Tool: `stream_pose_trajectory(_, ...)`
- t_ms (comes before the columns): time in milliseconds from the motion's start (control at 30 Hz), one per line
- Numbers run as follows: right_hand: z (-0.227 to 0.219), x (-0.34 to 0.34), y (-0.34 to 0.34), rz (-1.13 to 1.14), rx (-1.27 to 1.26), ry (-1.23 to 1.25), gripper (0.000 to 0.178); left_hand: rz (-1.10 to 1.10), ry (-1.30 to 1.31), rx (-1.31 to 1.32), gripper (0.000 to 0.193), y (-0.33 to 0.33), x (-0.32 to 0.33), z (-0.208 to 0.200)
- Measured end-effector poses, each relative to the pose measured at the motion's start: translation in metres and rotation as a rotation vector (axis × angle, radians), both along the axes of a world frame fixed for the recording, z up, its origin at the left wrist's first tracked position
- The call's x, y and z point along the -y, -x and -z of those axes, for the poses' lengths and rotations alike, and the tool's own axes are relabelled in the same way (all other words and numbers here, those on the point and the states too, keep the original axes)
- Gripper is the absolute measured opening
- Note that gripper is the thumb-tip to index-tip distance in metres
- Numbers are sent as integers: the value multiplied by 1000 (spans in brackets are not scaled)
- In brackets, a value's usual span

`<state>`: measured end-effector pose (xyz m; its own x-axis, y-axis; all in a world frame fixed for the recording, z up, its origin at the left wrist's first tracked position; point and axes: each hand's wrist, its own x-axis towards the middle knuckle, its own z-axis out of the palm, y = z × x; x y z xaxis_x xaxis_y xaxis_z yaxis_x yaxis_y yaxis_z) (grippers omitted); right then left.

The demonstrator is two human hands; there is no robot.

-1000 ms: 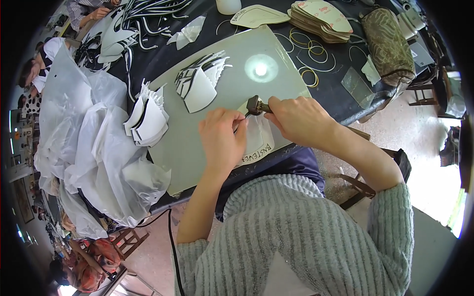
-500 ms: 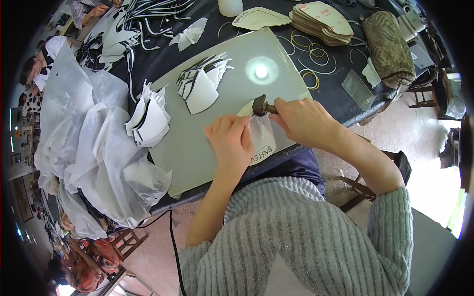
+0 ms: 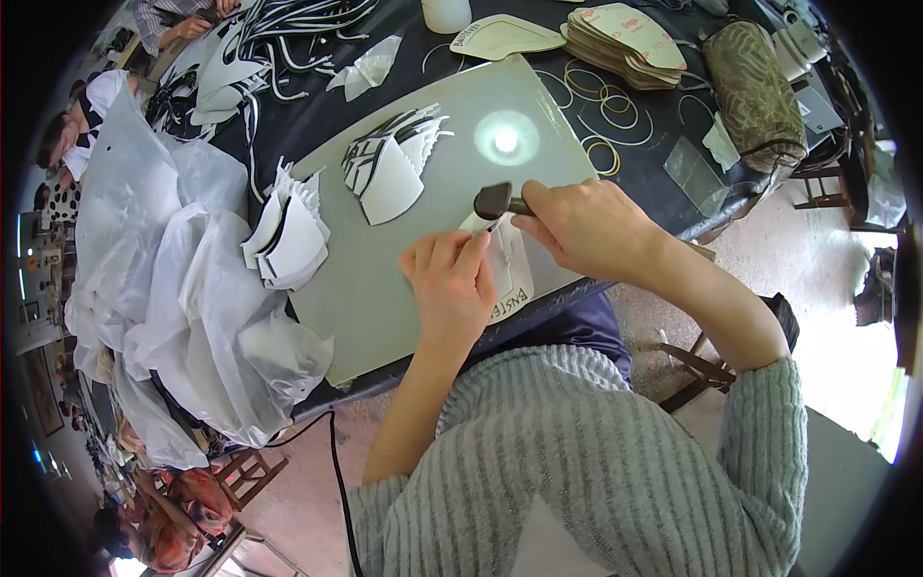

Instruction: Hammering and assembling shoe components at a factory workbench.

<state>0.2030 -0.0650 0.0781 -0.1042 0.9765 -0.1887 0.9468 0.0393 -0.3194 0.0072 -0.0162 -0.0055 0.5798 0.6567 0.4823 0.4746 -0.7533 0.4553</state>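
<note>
My right hand point(image 3: 586, 226) grips a hammer by its handle, and the dark hammer head point(image 3: 492, 200) points left, close to my left fingertips. Below it, my left hand point(image 3: 452, 284) bends its closed fingers onto the edge of a small white piece point(image 3: 474, 223), partly hidden by hand and hammer. Beneath them lies a cream template point(image 3: 519, 274) with dark handwriting, on a grey-green board point(image 3: 385, 288). Whether the hammer touches the white piece I cannot tell. Farther left on the board are two fanned stacks of white pieces with black trim, an upper stack point(image 3: 392, 188) and a lower stack point(image 3: 293, 252).
Clear plastic bags point(image 3: 192, 288) heap up at the left. Black-and-white strips point(image 3: 279, 43) lie at the back left. Behind the board are a second template point(image 3: 505, 37), a stack of card shapes point(image 3: 620, 43), thin rings point(image 3: 604, 96) and a patterned roll point(image 3: 755, 91). Other people sit at the left.
The hammer head has shifted slightly up and left, and my right hand rose with it. My left fingers have moved a little, near the white piece's edge. The stacks have stayed put.
</note>
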Motion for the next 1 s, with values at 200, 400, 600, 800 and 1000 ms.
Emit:
stream_pose_trajectory(200,8,2,0,-17,14,35,31,-62,173,105,21,10,5,1)
stream_pose_trajectory(400,9,4,1,1,0,1,31,-107,-259,-204,28,1,18,3)
stream_pose_trajectory(600,4,7,9,26,-44,-2,32,-98,-258,-231,24,2,17,0)
stream_pose_trajectory(800,8,10,10,68,-30,73,34,-123,-47,-35,29,5,15,1)
stream_pose_trajectory(1000,6,9,9,64,-9,76,34,-73,-177,-137,24,16,18,2)
